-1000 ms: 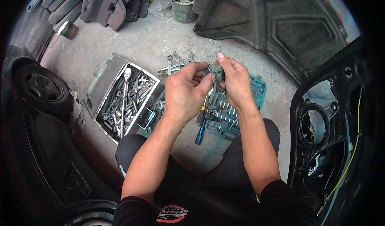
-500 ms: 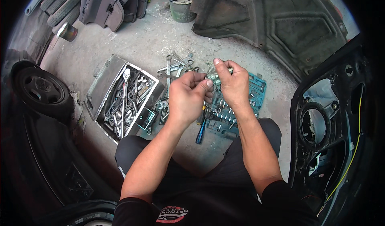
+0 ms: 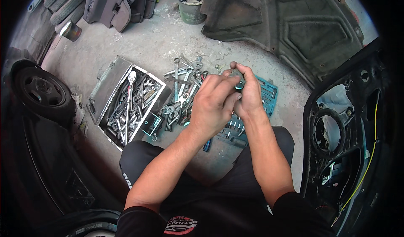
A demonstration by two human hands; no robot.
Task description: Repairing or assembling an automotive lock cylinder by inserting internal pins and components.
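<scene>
Part [image 3: 239, 85], small with a round shiny end, sits between both hands above the floor: left hand [image 3: 212, 103] closed on it thumb-to-fingers, right hand [image 3: 251, 94] curled shut around it, body mostly hidden so can't tell exact contact points. Hands block much of the blue socket case [image 3: 269, 94], blue handle [image 3: 207, 145] only partly shows, car door [image 3: 358, 106] cut off by dark rim. Door edge and toolbox [image 3: 109, 84] well apart from hands, concrete floor [image 3: 290, 104] between.

The head-worn fisheye looked down and forward from above and behind the left hand [image 3: 213, 103] and right hand [image 3: 250, 97], quite near, taking in floor [image 3: 126, 45] beyond them.
</scene>
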